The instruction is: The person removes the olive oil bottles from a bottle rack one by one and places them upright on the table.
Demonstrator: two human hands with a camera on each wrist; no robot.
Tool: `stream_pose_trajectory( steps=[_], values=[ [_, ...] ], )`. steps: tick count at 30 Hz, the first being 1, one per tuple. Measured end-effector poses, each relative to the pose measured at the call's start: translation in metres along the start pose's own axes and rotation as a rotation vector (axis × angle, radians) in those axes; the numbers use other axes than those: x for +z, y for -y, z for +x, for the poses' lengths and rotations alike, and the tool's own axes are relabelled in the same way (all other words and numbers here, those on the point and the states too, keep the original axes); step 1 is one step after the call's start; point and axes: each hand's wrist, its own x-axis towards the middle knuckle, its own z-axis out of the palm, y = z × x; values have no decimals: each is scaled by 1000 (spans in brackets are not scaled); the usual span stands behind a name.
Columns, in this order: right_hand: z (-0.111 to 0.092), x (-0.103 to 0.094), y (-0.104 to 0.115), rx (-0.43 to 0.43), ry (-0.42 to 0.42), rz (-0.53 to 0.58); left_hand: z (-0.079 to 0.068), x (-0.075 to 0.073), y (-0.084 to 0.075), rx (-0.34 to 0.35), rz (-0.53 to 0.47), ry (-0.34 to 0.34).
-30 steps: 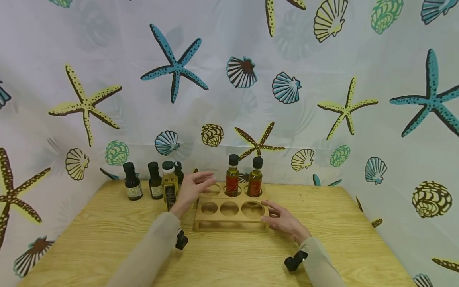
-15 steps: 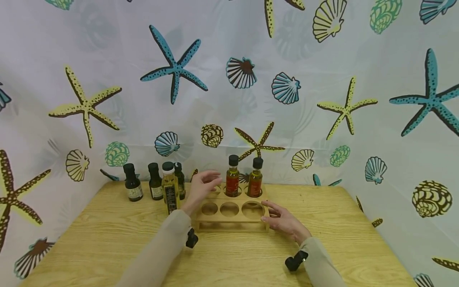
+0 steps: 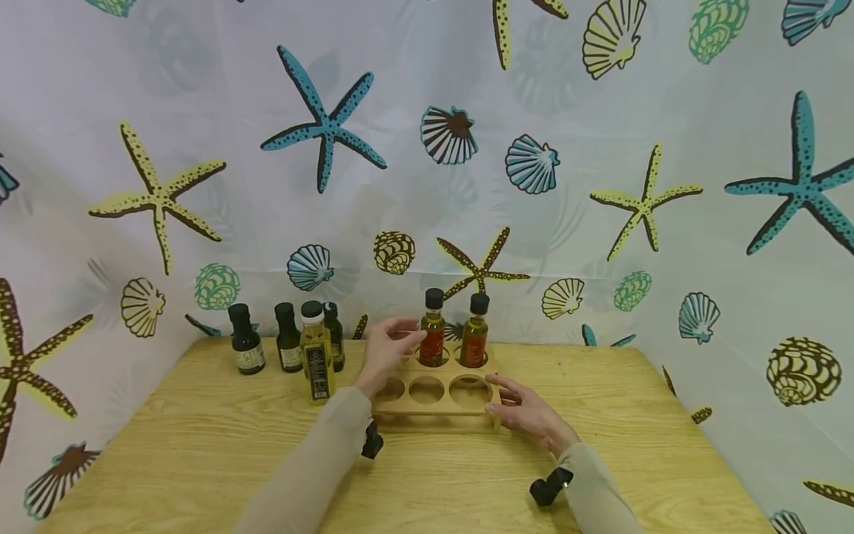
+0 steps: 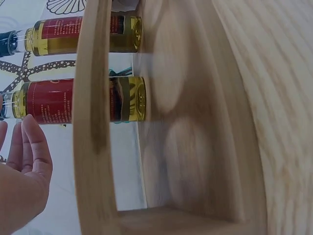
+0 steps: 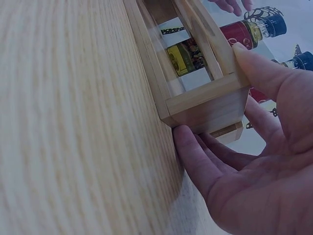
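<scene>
My left hand (image 3: 387,356) reaches over the left end of a two-tier wooden bottle rack (image 3: 434,408). Its fingers are spread at the side of a red-labelled oil bottle (image 3: 432,345), which stands in the back row. In the left wrist view, the fingertips (image 4: 32,122) are right by that bottle's (image 4: 51,102) neck and shoulder. A second red-labelled oil bottle (image 3: 474,345) stands upright in the hole to its right. My right hand (image 3: 530,419) holds the rack's right end, thumb (image 5: 244,54) at the top edge and fingers against the end panel.
Left of the rack, a clear bottle of yellow oil (image 3: 316,360) stands with several dark bottles, among them one farthest left (image 3: 247,345). The front row of round holes (image 3: 426,389) holds no bottles. A patterned curtain (image 3: 427,193) closes off the wooden table's (image 3: 200,430) back and sides.
My left hand has moved right from the rack's left corner to the left red-labelled oil bottle. The right hand stays at the rack's right end.
</scene>
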Motion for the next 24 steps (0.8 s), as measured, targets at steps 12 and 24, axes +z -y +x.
stream_pose_trajectory(
  steps=[12,24],
  values=[
    [-3,3,1,5,0,9,7,7,6,-91,-94,11],
    [-2,2,3,-2,4,5,22,14,13,-140,-123,49]
  ],
)
